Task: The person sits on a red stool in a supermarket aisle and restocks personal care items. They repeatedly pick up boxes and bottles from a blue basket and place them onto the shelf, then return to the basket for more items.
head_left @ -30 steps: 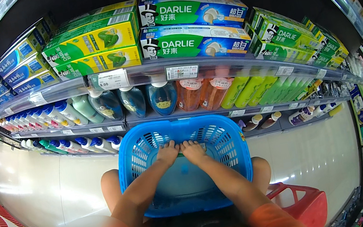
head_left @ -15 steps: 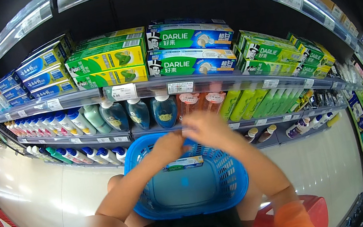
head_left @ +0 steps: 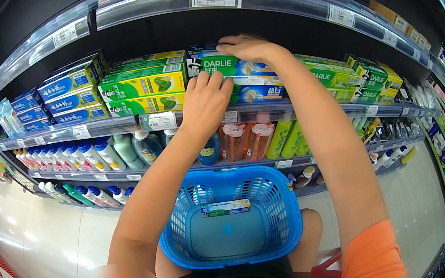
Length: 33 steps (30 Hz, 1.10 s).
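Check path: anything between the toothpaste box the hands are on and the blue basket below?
Nothing visible blocks it. Both hands, left and right, rest on the green-and-blue toothpaste box on the shelf. The blue basket sits open below, holding one box; only the person's own forearms cross the gap.

Toothpaste box (head_left: 225, 207) in basket (head_left: 185, 247), below shelf (head_left: 113, 125).

Both arms reach up and forward from the lower edge, elbows nearly straight. The left hand (head_left: 205, 101) is raised with its back to the camera, fingers curled forward. The right hand (head_left: 247, 46) sits higher, palm down, fingers spread and bent; its fingertips seem hidden, so its grip is unclear.
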Motion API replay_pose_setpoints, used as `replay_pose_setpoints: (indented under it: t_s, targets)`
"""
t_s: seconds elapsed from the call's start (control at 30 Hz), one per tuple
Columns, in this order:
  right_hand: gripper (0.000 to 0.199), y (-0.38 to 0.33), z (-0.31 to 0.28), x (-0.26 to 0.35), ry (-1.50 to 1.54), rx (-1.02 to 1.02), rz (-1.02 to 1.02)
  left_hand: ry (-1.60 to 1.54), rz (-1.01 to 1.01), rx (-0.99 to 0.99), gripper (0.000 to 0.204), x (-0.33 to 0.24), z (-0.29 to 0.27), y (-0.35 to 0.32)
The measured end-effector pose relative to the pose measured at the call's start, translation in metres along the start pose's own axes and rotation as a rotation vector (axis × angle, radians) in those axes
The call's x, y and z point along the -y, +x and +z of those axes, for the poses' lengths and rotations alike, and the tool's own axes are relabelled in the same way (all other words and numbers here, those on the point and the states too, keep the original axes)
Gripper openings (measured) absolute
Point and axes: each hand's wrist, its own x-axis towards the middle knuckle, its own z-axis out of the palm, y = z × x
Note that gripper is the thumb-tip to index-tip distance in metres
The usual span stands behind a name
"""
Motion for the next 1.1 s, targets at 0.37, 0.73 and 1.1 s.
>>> replay_pose_setpoints:
  t_s: [0.37, 0.73, 1.1]
  targets:
    - [0.061, -0.036, 0.0, -0.011, 0.085, -0.151, -0.267, 0.05, -0.091, -0.107, 0.051, 0.01, -0.012, 0.025]
    - [0.045, -0.1, 0.047, -0.006, -0.3, -0.628, -0.414, 0.076, 0.029, -0.035, 0.044, 0.019, -0.006, 0.02]
    - [0.048, -0.168, 0.019, 0.025, -0.339, -0.768, -0.453, -0.09, 0.097, -0.064, 0.05, -0.008, -0.057, 0.023]
